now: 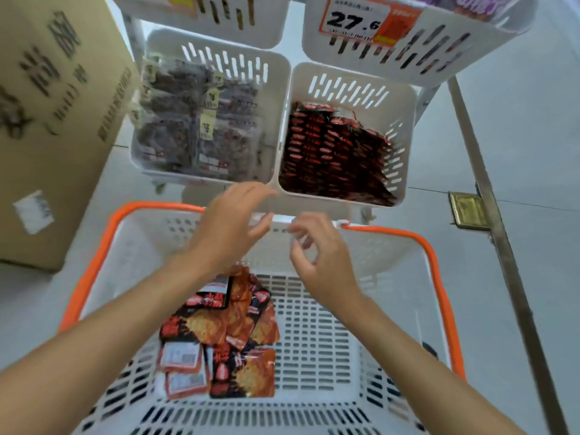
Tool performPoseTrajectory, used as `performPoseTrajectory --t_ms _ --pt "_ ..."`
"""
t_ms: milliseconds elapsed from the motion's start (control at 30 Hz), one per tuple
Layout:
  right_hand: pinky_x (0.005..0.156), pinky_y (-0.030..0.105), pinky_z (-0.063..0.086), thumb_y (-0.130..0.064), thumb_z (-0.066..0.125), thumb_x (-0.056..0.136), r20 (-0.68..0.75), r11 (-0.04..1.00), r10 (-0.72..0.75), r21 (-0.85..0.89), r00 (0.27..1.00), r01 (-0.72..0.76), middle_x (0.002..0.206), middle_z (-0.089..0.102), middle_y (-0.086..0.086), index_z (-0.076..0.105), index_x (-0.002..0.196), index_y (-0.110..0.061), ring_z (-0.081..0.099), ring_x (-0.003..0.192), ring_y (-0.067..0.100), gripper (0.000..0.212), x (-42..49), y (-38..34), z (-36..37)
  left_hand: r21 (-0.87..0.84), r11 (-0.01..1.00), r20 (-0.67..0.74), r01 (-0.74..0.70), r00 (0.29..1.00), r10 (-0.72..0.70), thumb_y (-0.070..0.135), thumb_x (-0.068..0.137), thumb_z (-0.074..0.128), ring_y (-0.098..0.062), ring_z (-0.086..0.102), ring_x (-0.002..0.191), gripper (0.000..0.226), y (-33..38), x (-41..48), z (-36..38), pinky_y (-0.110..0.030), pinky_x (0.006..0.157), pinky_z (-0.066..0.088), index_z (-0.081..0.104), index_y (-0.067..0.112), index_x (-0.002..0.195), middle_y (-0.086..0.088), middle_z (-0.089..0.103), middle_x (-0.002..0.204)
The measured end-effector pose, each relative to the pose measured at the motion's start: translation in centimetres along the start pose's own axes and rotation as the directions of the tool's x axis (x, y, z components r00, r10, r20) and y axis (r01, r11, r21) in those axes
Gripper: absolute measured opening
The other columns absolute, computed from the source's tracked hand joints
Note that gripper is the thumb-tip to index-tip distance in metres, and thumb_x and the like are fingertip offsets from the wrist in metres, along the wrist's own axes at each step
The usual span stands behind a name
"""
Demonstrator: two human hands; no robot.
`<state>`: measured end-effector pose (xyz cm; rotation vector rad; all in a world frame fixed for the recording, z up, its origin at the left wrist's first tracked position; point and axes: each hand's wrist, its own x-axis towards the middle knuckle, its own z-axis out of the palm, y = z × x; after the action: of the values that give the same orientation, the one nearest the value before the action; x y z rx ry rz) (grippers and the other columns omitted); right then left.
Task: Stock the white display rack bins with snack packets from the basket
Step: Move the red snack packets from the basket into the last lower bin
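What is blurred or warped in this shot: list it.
Head view: left hand and right hand are motion-smeared; cardboard box print is soft; wide-angle lens bows the basket rim; price tag digits read clearly.

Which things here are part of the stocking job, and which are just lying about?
Part of the job: the basket, the snack packets in it, the lower left bin, the lower right bin, the left hand and the right hand, both hands above the basket.

Just lying about: the cardboard box, the price tag, the brass floor plate.
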<state>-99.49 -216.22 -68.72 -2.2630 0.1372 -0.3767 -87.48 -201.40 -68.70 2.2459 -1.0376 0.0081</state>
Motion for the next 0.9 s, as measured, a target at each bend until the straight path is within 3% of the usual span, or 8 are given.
performPoseTrajectory --t_ms 100,167,233,333,400,467,700,900 --pt "0.100 0.032 0.044 -0.021 0.059 0.097 0.452 0.934 0.352 -0.115 0.819 -0.337 0.133 0.047 0.004 0.050 0.135 -0.013 0.050 0.118 0.015 0.040 -4.5 0.6 5.4 0.069 0.997 -0.016 0.029 0.999 -0.027 0.015 0.087 0.060 -0.024 0.053 0.116 0.031 -1.0 -6.4 -1.6 -0.037 0.100 0.043 0.067 0.008 0.117 -0.009 0.063 0.123" --pt "0.117 0.039 0.028 -0.047 0.063 0.092 0.521 0.776 0.609 -0.238 0.597 -0.584 0.158 0.022 0.008 0.023 0.154 -0.012 0.025 0.145 0.025 0.082 -6.3 3.1 9.0 0.103 0.992 -0.001 0.070 0.998 -0.070 0.012 0.087 0.060 -0.025 0.054 0.116 0.030 -1.5 -9.4 -2.1 -0.046 0.096 0.049 0.068 0.010 0.115 -0.007 0.064 0.123" --pt "0.120 0.042 0.021 -0.064 0.063 0.084 0.456 0.676 0.717 -0.276 0.526 -0.683 0.163 0.009 0.011 0.013 0.156 -0.011 0.011 0.151 0.029 0.103 -7.3 5.1 12.3 0.058 0.979 0.045 0.194 0.979 -0.197 0.008 0.090 0.063 -0.023 0.053 0.120 0.031 -1.9 -11.5 -2.5 -0.047 0.096 0.050 0.065 0.013 0.121 -0.004 0.060 0.129" --pt "0.096 0.035 0.040 -0.057 0.071 0.080 0.326 0.714 0.700 -0.291 0.636 -0.637 0.140 0.041 0.008 0.051 0.126 -0.008 0.041 0.132 0.026 0.070 -7.7 4.9 15.4 0.015 0.949 0.137 0.316 0.939 -0.315 0.010 0.091 0.065 -0.017 0.051 0.125 0.038 -2.3 -14.2 -2.8 -0.034 0.098 0.047 0.060 0.017 0.128 0.003 0.052 0.138" --pt "0.069 0.027 0.040 -0.025 0.077 0.082 0.295 0.738 0.671 -0.184 0.680 -0.649 0.109 0.045 0.003 0.047 0.088 -0.014 0.051 0.091 0.018 0.033 -8.0 3.9 15.8 0.006 0.927 0.169 0.375 0.913 -0.370 0.011 0.093 0.063 -0.014 0.052 0.122 0.037 -2.7 -16.0 -3.0 -0.028 0.098 0.043 0.060 0.019 0.129 0.006 0.050 0.138" --pt "0.060 0.023 0.043 0.008 0.065 0.082 0.320 0.736 0.652 -0.052 0.687 -0.674 0.085 0.044 0.002 0.039 0.073 -0.024 0.046 0.068 0.018 0.042 -8.1 3.7 14.9 -0.019 0.900 0.187 0.436 0.885 -0.426 0.011 0.093 0.062 -0.011 0.054 0.119 0.037 -2.9 -17.0 -3.3 -0.026 0.099 0.041 0.059 0.022 0.129 0.007 0.049 0.140" --pt "0.048 0.021 0.051 0.009 0.062 0.088 0.359 0.609 0.706 0.130 0.610 -0.782 0.101 0.058 0.004 0.042 0.129 -0.026 0.066 0.078 0.019 0.058 -8.5 4.1 6.4 -0.166 0.798 0.242 0.580 0.808 -0.537 0.010 0.093 0.062 -0.008 0.053 0.108 0.039 -2.1 -16.4 -1.4 -0.024 0.091 0.043 0.056 0.021 0.130 0.002 0.052 0.132" --pt "0.056 0.019 0.053 0.014 0.054 0.088 0.239 0.679 0.622 0.311 0.746 -0.665 0.097 0.066 0.003 0.066 0.103 -0.012 0.068 0.073 0.009 0.033 -6.7 1.7 -0.1 -0.232 0.732 0.291 0.641 0.764 -0.576 0.040 0.089 0.070 -0.015 0.050 0.124 0.055 -0.5 -14.8 0.3 -0.038 0.105 0.044 0.049 0.023 0.138 0.002 0.046 0.142"
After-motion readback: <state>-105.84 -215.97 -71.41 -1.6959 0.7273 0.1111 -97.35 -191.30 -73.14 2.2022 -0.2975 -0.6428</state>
